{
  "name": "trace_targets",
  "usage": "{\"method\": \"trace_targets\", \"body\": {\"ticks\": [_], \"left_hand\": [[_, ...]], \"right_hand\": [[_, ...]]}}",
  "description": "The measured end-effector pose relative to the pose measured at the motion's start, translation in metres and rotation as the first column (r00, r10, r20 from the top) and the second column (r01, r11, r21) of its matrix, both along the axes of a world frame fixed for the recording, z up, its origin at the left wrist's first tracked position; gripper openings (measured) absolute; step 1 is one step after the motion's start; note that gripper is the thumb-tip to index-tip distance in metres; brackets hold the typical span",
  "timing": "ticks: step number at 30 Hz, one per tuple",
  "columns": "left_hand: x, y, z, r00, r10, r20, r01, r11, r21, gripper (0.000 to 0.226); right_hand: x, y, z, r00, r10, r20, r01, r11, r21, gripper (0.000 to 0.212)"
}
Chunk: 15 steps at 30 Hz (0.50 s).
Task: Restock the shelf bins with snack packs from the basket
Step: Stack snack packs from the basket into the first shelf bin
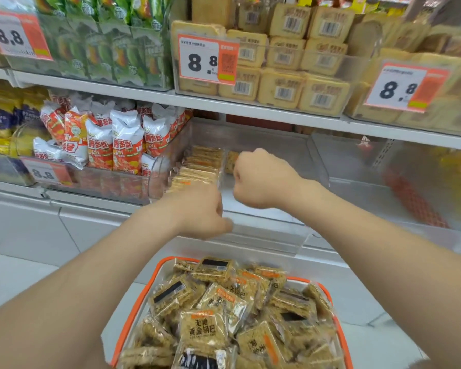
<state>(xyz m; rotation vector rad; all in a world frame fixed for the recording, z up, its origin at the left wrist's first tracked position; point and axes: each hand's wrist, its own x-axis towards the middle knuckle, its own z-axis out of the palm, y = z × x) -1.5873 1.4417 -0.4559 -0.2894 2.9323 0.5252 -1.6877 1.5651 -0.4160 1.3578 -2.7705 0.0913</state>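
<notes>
An orange-rimmed basket sits low in front of me, heaped with several clear-wrapped golden rice-crisp snack packs. On the lower shelf stands a clear bin with a row of the same packs on edge along its left side. My right hand is inside the bin with its fingers curled down, and it seems to pinch one snack pack standing beside the row. My left hand is at the bin's front left, by the near end of the row. Its fingers are hidden.
Left of the bin is a bin of red-and-white chip bags. A clear bin stands to the right. The upper shelf carries green packs, tan cracker packs and 8.8 price tags. White floor tiles lie below.
</notes>
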Motion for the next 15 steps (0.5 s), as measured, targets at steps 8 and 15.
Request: {"method": "trace_targets", "body": {"ticks": [8, 15], "left_hand": [[0.015, 0.048, -0.06, 0.821, -0.222, 0.527, 0.342, 0.929, -0.142, 0.022], [0.035, 0.089, -0.118, 0.602, -0.367, 0.709, 0.626, 0.768, -0.134, 0.07]], "right_hand": [[0.047, 0.051, -0.059, 0.969, 0.007, 0.249, -0.141, 0.838, 0.528, 0.02], [0.046, 0.064, -0.115, 0.945, 0.069, 0.32, -0.263, 0.743, 0.615, 0.024]]}}
